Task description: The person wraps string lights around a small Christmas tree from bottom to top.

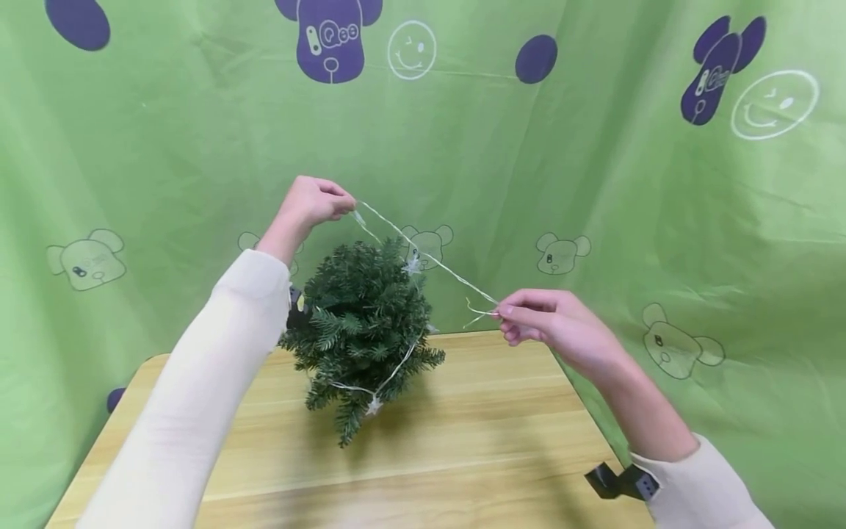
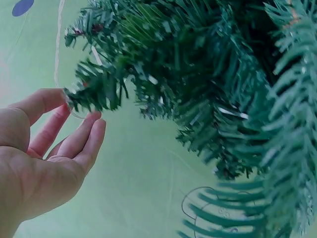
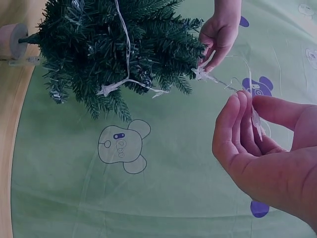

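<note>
A small artificial Christmas tree (image 1: 363, 316) stands on the wooden table, with a string of star lights (image 1: 456, 275) draped around it. Above its top left, my left hand (image 1: 316, 200) pinches the light wire between thumb and fingertips. To the right of the tree, my right hand (image 1: 562, 327) pinches another stretch of the same wire, which runs taut between both hands. A clear star (image 1: 413, 264) hangs at the tree's upper right, and another star (image 1: 374, 405) lies low on its front. In the right wrist view a clear piece (image 3: 256, 123) shows within the right hand's fingers.
The tree's pale round base (image 3: 12, 42) rests on the table (image 1: 489, 411). Behind the table hangs a green curtain (image 1: 463, 147) printed with bears and smiley faces. A black wrist camera (image 1: 621, 483) sits on the right sleeve.
</note>
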The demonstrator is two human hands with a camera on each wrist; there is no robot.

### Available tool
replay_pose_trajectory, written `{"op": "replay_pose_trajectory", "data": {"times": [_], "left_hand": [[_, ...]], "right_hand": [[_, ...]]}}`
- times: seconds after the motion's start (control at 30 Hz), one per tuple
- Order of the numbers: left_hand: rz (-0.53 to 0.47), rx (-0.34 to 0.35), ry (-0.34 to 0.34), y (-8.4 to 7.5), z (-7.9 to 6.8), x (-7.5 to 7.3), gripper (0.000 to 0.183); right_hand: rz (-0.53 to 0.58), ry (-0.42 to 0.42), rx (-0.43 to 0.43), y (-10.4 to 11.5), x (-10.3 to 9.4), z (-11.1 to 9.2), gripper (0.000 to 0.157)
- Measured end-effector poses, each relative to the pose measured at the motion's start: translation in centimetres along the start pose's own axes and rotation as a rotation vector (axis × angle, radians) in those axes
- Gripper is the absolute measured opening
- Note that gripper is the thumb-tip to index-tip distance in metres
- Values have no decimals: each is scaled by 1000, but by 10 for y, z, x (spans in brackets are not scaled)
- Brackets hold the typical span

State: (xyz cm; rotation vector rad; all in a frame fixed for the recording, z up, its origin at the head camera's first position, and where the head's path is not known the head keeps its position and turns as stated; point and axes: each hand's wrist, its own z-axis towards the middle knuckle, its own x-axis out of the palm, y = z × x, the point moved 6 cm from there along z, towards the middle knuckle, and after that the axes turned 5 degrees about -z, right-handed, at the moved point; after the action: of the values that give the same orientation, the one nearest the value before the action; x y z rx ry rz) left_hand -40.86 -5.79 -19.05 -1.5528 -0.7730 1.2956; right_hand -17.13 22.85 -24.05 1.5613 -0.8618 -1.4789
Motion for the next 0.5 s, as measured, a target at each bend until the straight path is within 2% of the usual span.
{"op": "replay_pose_trajectory", "data": {"times": [0.3, 0.5], "left_hand": [[4, -25, 9, 20, 1, -6, 26], [-99, 10, 26, 18, 2, -7, 29]], "right_hand": [[9, 5, 0, -2, 6, 7, 29], [17, 3, 2, 1, 10, 11, 27]]}}
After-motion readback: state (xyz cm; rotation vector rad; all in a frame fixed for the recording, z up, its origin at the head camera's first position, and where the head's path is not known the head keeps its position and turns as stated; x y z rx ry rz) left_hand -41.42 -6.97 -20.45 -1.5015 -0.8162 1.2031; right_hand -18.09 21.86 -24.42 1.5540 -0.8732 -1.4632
